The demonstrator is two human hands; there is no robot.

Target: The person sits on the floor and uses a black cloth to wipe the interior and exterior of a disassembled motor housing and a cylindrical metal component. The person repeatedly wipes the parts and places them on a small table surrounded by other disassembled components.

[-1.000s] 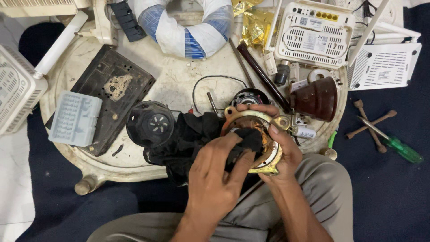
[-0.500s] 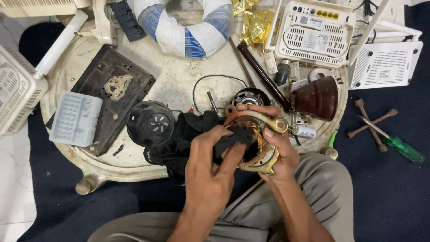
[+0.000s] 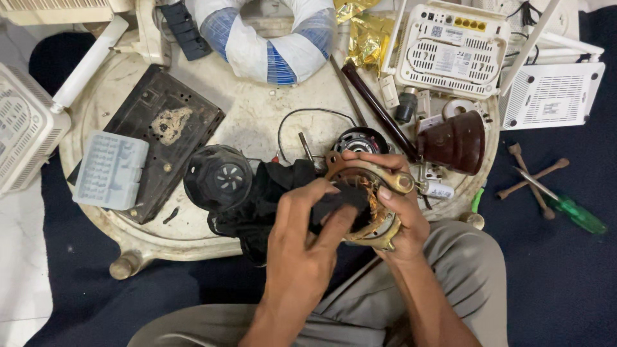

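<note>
One round, stained white table (image 3: 257,128) fills the middle of the head view, set on a dark blue floor covering. On it and around it lie three white router-like boxes: one at the left edge (image 3: 26,128), one at top right (image 3: 450,48) and one further right (image 3: 553,96). One white and blue cloth ring (image 3: 270,45) sits at the table's far edge. One flat black plate (image 3: 160,128) lies on the left part, with one pale blue slotted block (image 3: 109,170) resting over its near corner. One round black fan housing (image 3: 218,177) stands just left of the hands, and one dark brown cone-shaped cover (image 3: 453,142) sits to the right. One green-handled screwdriver (image 3: 572,209) lies on the floor at the right, beside two crossed wooden pegs (image 3: 530,177).

The motor stator (image 3: 369,202), a brass-coloured ring with copper windings, is held over the table's near edge, above the person's lap. The right hand (image 3: 398,212) grasps it from the right, fingers curled over its rim. The left hand (image 3: 305,250) is partly closed, pinching one black cloth (image 3: 276,193) and pressing it into the stator's centre.
</note>
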